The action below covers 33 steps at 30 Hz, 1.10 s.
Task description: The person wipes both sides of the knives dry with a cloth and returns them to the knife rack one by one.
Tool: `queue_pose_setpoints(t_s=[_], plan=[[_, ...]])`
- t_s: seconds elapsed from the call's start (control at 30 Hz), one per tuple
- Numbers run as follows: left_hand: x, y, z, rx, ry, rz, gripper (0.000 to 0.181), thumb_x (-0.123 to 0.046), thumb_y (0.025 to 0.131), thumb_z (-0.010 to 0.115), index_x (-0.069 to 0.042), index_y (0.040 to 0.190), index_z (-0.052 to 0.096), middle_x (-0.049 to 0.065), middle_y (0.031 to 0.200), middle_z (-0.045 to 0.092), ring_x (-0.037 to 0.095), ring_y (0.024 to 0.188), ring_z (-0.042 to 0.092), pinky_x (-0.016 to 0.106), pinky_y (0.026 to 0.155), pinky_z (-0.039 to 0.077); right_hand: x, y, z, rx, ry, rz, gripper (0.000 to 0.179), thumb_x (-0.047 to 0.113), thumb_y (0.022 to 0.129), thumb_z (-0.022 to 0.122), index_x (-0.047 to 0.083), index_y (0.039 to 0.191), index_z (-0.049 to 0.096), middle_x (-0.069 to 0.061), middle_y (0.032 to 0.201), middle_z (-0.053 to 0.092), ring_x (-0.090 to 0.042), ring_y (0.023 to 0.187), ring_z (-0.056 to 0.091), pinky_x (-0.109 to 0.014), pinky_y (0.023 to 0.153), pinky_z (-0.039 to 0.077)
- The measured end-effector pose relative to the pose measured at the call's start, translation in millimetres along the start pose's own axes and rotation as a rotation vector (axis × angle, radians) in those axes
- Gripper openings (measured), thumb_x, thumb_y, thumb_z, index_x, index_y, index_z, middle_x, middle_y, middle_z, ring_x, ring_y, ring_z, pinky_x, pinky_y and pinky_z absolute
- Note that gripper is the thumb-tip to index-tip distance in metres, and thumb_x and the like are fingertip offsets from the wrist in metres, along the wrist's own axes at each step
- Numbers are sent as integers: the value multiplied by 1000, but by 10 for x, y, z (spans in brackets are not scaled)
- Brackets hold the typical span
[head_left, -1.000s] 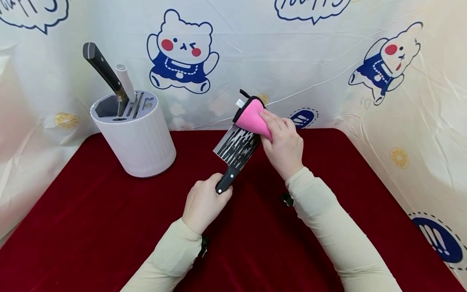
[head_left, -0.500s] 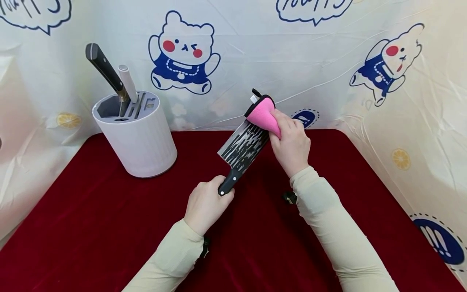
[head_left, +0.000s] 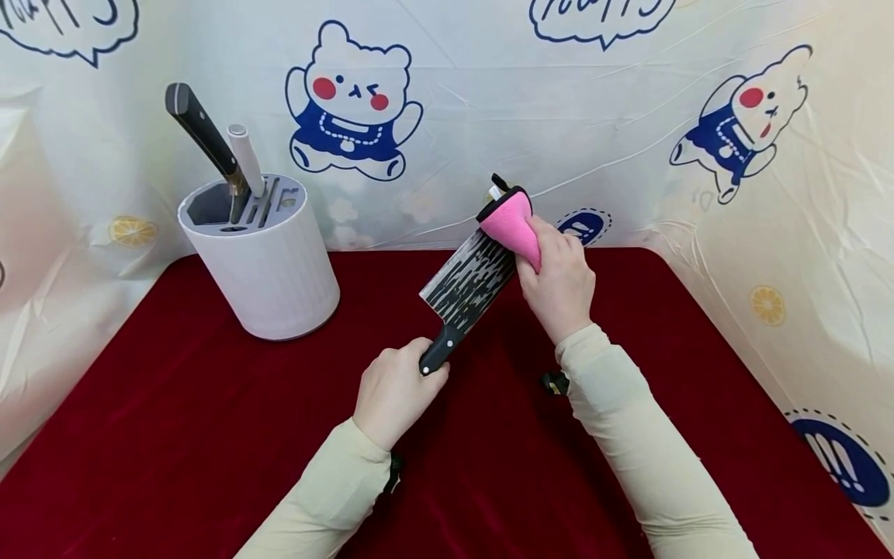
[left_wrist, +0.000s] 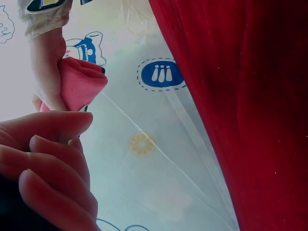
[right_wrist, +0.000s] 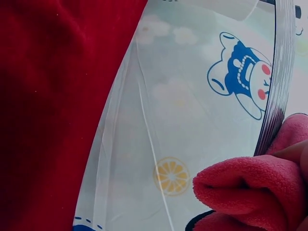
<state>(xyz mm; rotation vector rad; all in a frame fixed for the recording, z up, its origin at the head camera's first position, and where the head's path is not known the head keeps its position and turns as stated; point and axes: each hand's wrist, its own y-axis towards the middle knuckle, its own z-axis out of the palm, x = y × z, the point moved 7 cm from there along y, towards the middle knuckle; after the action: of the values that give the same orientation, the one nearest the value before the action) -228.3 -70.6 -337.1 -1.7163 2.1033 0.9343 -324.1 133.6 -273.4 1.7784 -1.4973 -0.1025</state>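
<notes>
My left hand (head_left: 394, 392) grips the black riveted handle of a cleaver (head_left: 466, 281), which is raised over the table and slants up to the right. Its broad blade has a black and silver streaked pattern. My right hand (head_left: 559, 283) holds a pink cloth (head_left: 512, 223) with black edging, folded around the far end of the blade and hiding that end. The right wrist view shows the blade (right_wrist: 277, 82) as a narrow ridged strip running down into the cloth (right_wrist: 255, 185). Curled left-hand fingers (left_wrist: 53, 166) fill the lower left of the left wrist view.
A white knife block (head_left: 261, 272) stands at the back left of the red-covered table (head_left: 209, 435). It holds a black-handled knife (head_left: 202, 128) and a white-handled tool (head_left: 246, 159). A printed plastic curtain (head_left: 475, 101) hangs behind and along both sides.
The right hand and the cloth have slid right toward the blade's far end, leaving more of the blade bare. The left hand and cleaver have shifted slightly right, the grip unchanged.
</notes>
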Motion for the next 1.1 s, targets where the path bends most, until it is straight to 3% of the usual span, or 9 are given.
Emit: queue_pose_setpoints(t_s=[0.3,0.47,0.67,0.9,1.1], plan=[[23,4,11,11,16,-22,18,-27,85,77,-12,85,67,-3,55,51,11,47,42,26,43,35,-63,1,7,-26,47,27,52,43,92,67,18,136,57,-4,139,60,-31,120,56,-57,86,53],[24,2,12,17,15,-25,20,-29,85,78,-12,87,68,-3,55,52,11,46,42,25,43,35,-132,-14,-34,-63,107,78,46,37,96,62,12,135,57,-9,137,60,-32,119,58,-58,88,52],[41,7,-5,12,8,-36,19,-30,84,78,-14,88,69,-2,56,53,12,47,42,26,43,35,-264,-6,-100,-122,233,161,43,21,99,56,6,139,52,-16,134,61,-37,112,63,-56,92,51],[63,21,-23,31,-40,-72,20,-34,84,77,-17,83,66,-5,53,47,12,47,40,27,44,34,-432,-7,-98,-147,419,263,48,22,100,56,9,144,45,-17,128,62,-31,107,61,-48,93,49],[68,31,-27,60,-85,-98,27,-41,84,76,-18,80,63,-4,54,46,12,48,40,27,45,35,-519,-34,5,-104,559,363,55,27,100,57,15,150,37,-16,125,61,-22,100,59,-35,87,48]])
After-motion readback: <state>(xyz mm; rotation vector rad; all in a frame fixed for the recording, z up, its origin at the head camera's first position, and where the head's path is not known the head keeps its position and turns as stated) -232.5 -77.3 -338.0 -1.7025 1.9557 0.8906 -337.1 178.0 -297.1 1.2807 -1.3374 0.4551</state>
